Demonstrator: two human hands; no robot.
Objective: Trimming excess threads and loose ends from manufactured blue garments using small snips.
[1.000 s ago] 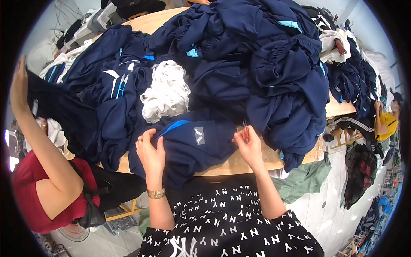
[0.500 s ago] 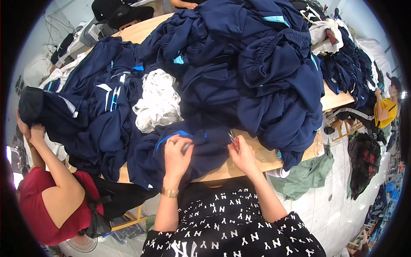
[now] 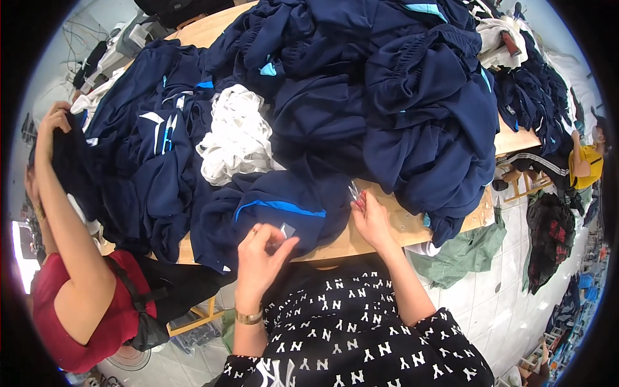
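Observation:
My right hand [image 3: 373, 222] is closed around small red-handled thread snips [image 3: 356, 195], their metal blades pointing up and away from me. My left hand [image 3: 261, 253] hovers over the near part of a navy garment [image 3: 303, 235], its fingers curled and the thumb held apart from them. Beside those fingertips is a small grey patch [image 3: 288, 229]; whether they touch it I cannot tell. A bright blue strip [image 3: 280, 205] runs across the garment just beyond. The garment lies at the table's near edge.
A large navy garment heap [image 3: 322, 97] covers much of the wooden table [image 3: 412, 220]. A white coil of elastic or tape [image 3: 235, 135] sits left of centre. On the left, a person in red [image 3: 71, 303] handles dark cloth; another in yellow [image 3: 585, 166] sits far right.
My left hand has moved toward me, and more of the blue strip and grey patch shows. The snips stay in my right hand. The person at left has raised an arm with the cloth.

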